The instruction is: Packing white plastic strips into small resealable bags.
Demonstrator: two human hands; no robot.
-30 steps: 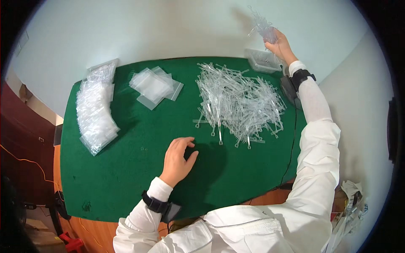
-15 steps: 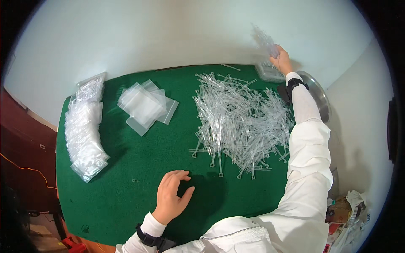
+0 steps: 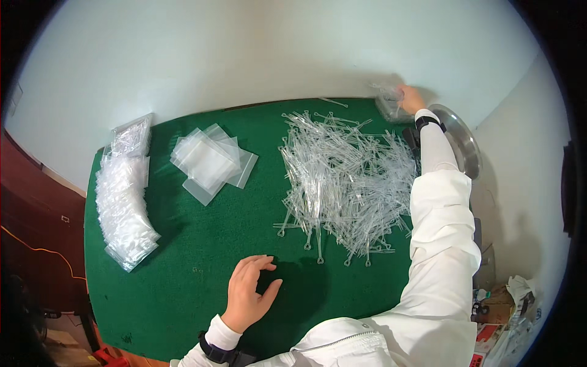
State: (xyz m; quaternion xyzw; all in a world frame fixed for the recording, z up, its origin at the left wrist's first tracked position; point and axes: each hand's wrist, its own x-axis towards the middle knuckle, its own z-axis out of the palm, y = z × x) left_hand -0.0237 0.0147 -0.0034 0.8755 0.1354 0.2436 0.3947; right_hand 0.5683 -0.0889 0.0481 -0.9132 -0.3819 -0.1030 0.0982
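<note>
At the far right corner my right hand (image 3: pixel 412 100) is closed on a clear plastic bundle (image 3: pixel 385 90), blurred, so its exact make-up does not show. The bundle is just above a clear plastic container (image 3: pixel 394 112), partly hidden by the hand. My left hand (image 3: pixel 249 295) is at the near middle of the green table, empty, fingers loosely bent and thumb apart. Between the hands spreads a large pile of clear plastic sticks with small looped ends (image 3: pixel 348 183).
Flat clear zip bags (image 3: pixel 208 160) lie left of the pile. A long overlapping row of filled clear bags (image 3: pixel 125 208) runs along the left side of the green table (image 3: pixel 183 293). A metal bowl (image 3: pixel 465 144) stands beyond my right forearm, near the wall (image 3: pixel 275 49).
My right hand has come down with the clear bundle, from in front of the wall to the clear container. The left hand has stayed almost in place.
</note>
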